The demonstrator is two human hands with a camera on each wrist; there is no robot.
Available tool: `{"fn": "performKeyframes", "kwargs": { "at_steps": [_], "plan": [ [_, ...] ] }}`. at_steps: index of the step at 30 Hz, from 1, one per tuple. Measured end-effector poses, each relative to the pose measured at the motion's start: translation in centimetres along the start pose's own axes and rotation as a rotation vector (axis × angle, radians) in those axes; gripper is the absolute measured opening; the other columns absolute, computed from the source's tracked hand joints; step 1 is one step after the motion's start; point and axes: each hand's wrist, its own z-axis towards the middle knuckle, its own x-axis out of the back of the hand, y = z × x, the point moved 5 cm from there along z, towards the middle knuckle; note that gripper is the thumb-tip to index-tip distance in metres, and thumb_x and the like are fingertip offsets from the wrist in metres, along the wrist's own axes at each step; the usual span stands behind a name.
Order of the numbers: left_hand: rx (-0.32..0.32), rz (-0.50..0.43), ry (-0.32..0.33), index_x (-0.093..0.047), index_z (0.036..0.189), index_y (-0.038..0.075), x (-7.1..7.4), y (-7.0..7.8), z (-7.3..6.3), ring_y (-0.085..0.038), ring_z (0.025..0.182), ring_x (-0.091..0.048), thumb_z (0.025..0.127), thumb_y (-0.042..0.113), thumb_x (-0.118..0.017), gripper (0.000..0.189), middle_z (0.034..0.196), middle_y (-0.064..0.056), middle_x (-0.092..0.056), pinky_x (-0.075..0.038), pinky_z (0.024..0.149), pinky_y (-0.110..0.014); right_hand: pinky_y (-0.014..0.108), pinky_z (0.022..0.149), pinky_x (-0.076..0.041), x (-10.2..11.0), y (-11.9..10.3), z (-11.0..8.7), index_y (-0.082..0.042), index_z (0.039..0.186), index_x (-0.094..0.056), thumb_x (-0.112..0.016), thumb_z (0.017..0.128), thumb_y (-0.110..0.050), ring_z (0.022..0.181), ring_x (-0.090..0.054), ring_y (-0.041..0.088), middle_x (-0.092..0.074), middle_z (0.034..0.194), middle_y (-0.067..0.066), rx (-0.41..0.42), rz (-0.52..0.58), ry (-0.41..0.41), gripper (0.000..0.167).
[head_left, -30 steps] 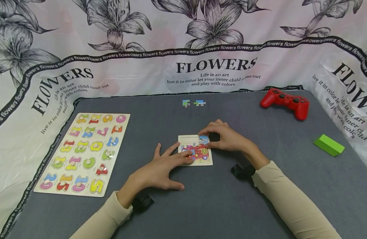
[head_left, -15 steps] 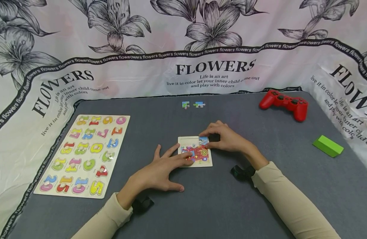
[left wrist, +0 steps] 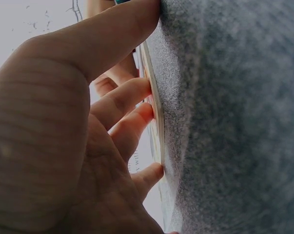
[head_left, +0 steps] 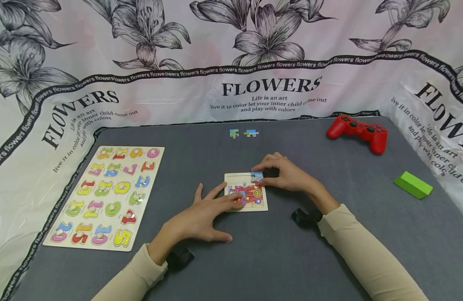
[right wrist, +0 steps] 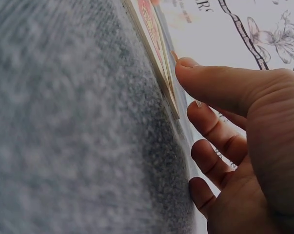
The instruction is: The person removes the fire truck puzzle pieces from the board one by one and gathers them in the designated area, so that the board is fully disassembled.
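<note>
A small wooden jigsaw tray point(head_left: 235, 178) with a red vehicle picture lies mid-table; its upper left part is bare wood. My left hand point(head_left: 203, 213) is spread, its fingertips resting on the tray's left side and lower picture, thumb held away. In the left wrist view those fingers point(left wrist: 144, 176) meet the edge of the tray point(left wrist: 159, 126). Between thumb and fingers, my right hand point(head_left: 287, 173) pinches a blue jigsaw piece point(head_left: 256, 177) over the tray's upper right corner. The right wrist view shows the thin edge of the piece point(right wrist: 174, 55) tilted above the tray point(right wrist: 161, 80).
Two loose jigsaw pieces point(head_left: 251, 133) lie near the back edge. A number puzzle board point(head_left: 139, 228) is at the left. Toward the right are a red game controller point(head_left: 357, 130) and a green block point(head_left: 413, 184). A flower-printed cloth point(head_left: 178, 100) hangs behind.
Both hands keep nearly the same place on the tray, and the blue jigsaw piece stays at its upper right corner. The whole head view has shifted down slightly.
</note>
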Motion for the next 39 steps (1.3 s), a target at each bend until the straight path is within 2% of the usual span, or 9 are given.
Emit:
{"fn": "performKeyframes", "kwargs": {
  "at_steps": [5,15,20,31,39],
  "plan": [
    [0.014,-0.001,-0.013,-0.045,0.153,0.035,-0.2,-0.2,0.0,-0.026,0.161,0.000,0.083,0.053,-0.080,0.081,0.168,0.015,-0.027,0.011,0.113,-0.078,0.039,0.087,-0.036,0.1,0.2,0.0,-0.016,0.122,-0.075,-0.084,0.085,-0.022,0.100,-0.046,0.018,-0.069,0.110,-0.001,0.008,0.016,0.011,0.038],
    [0.000,0.003,0.003,-0.046,0.153,0.035,-0.1,-0.2,0.0,-0.026,0.161,-0.001,0.083,0.052,-0.081,0.080,0.167,0.016,-0.028,0.009,0.113,-0.078,0.040,0.085,-0.040,1.0,0.4,0.0,-0.016,0.123,-0.075,-0.084,0.085,-0.020,0.101,-0.048,0.022,-0.069,0.108,0.000,-0.011,0.050,0.032,0.039],
    [0.001,-0.003,-0.001,-0.045,0.154,0.034,-0.1,0.0,0.0,-0.027,0.161,-0.001,0.083,0.051,-0.081,0.081,0.168,0.014,-0.028,0.010,0.112,-0.079,0.042,0.087,-0.040,1.2,0.5,0.0,-0.015,0.124,-0.074,-0.082,0.087,-0.021,0.104,-0.048,0.023,-0.069,0.109,0.002,-0.016,0.039,0.026,0.039],
    [0.009,-0.009,-0.009,-0.041,0.155,0.036,-0.2,-0.2,0.0,-0.024,0.161,0.001,0.083,0.051,-0.080,0.084,0.168,0.016,-0.026,0.011,0.114,-0.076,0.041,0.089,-0.040,2.3,1.0,0.2,-0.017,0.123,-0.075,-0.083,0.086,-0.019,0.106,-0.048,0.019,-0.070,0.112,0.003,-0.052,0.039,0.041,0.038],
    [0.017,-0.014,-0.009,-0.041,0.155,0.036,-0.3,-0.1,0.0,-0.023,0.161,0.001,0.083,0.051,-0.080,0.083,0.168,0.017,-0.027,0.011,0.115,-0.075,0.042,0.086,-0.040,3.5,1.4,0.4,-0.015,0.124,-0.074,-0.081,0.087,-0.017,0.104,-0.047,0.023,-0.068,0.110,0.005,-0.082,0.027,0.048,0.038]
  ]
}}
